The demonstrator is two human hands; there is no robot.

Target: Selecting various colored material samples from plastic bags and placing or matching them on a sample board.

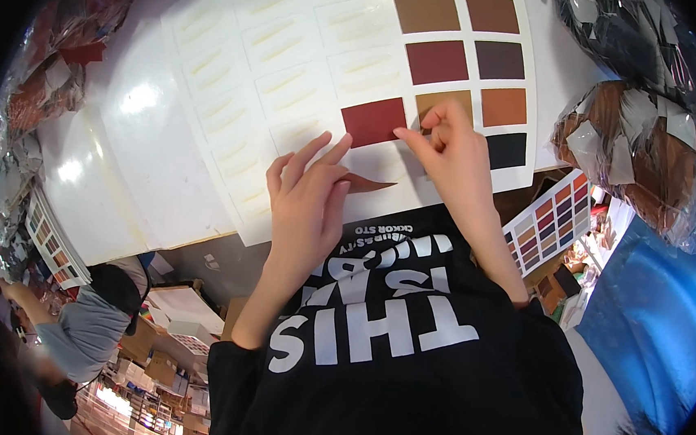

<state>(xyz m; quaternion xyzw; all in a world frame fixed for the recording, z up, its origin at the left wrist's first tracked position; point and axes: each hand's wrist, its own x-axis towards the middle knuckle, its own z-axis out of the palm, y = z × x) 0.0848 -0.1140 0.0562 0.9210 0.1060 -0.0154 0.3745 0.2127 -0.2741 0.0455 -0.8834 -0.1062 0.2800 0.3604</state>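
A large white card sheet (289, 135) lies in front of me with rows of coloured swatches stuck on its right side. In the left hand (307, 194) a loose brown swatch (369, 185) is held between the thumb and fingers, its pointed end sticking out to the right. My right hand (458, 148) is over a tan swatch (455, 103); its thumb tip touches the right edge of a dark red swatch (373, 121), and its index finger is curled, apart from the thumb. Pale adhesive streaks (285, 78) mark the bare squares at left.
Plastic-wrapped bundles of brown material (636, 146) stand at the right, and reddish ones (56, 84) at the far left. A printed swatch chart (550, 221) is below the table's right end. Another person (90, 328) in a grey-blue top is at lower left.
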